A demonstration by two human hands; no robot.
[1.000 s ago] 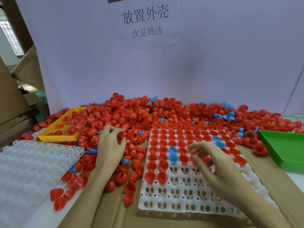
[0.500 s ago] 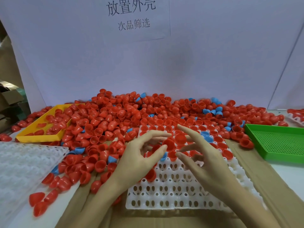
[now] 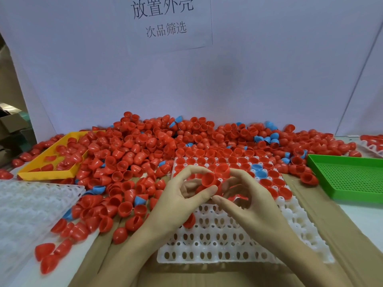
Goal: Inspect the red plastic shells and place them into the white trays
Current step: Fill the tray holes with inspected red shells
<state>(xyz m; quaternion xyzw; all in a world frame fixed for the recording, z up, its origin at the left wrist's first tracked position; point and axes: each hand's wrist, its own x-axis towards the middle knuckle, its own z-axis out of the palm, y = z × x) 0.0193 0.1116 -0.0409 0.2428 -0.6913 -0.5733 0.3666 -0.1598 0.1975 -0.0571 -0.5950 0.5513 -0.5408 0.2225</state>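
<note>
Both grips met above the middle white tray (image 3: 238,245): my left hand (image 3: 178,204) pinched a red shell (image 3: 209,180) between thumb and curled forefinger, hollow side facing me, and my right hand (image 3: 246,206) curled its fingers round a second red shell (image 3: 222,170) just behind and touching the first. Each shell was a smooth, glossy half-dome with a thin round rim. That tray was moulded white plastic, a grid of cups with oval holes; its far rows held red shells and two blue shells (image 3: 259,170), its near rows stood bare. A heaped pile of red shells (image 3: 145,146) spread across the surface behind, spilling into a flat yellow tray (image 3: 47,172) at left. A perforated green tray (image 3: 350,177) lay at right, and a second translucent white tray (image 3: 31,206) at near left. Brown cardboard (image 3: 342,235) covered the surface beneath.

One second earlier my left hand had been flat on the loose shells beside the tray and my right had been reaching into its cups; half a second earlier the hands were closing together with fingers still spread
</note>
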